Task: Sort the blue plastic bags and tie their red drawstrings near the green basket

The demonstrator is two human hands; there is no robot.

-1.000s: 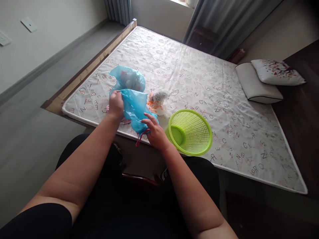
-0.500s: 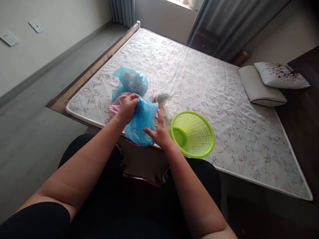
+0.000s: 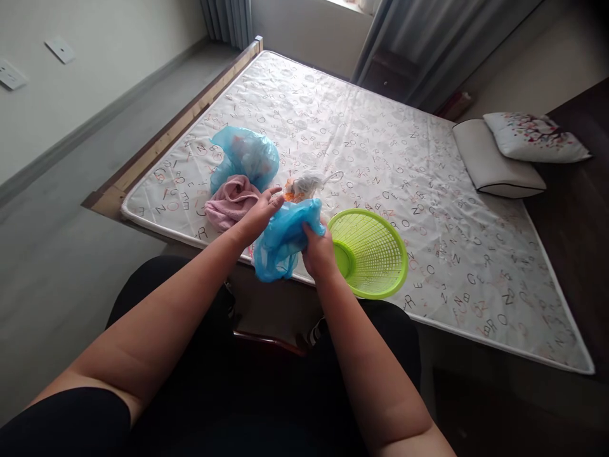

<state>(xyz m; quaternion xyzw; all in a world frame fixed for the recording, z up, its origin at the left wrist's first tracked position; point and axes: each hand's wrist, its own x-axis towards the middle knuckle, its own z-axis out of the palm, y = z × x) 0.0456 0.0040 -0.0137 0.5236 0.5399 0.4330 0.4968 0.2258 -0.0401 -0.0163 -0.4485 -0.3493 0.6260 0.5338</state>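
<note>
Our right hand (image 3: 320, 252) gripping 1 blue bag (image 3: 288, 231) over the mattress (image 3: 404, 152) edge, our left hand (image 3: 261, 214) with fingers stretched out just beside it, pink cloth (image 3: 226, 209) to the left, green basket (image 3: 375, 254) to the right.

Daylight spills in from the window (image 3: 351, 4), just past twelve o'clock — and there's pale glare on the mattress (image 3: 304, 95) below it! Shadow swallows the black clothing (image 3: 238, 406) at six, the frame's corner at two is black, the floor (image 3: 52, 266) at nine looks soft.
</note>
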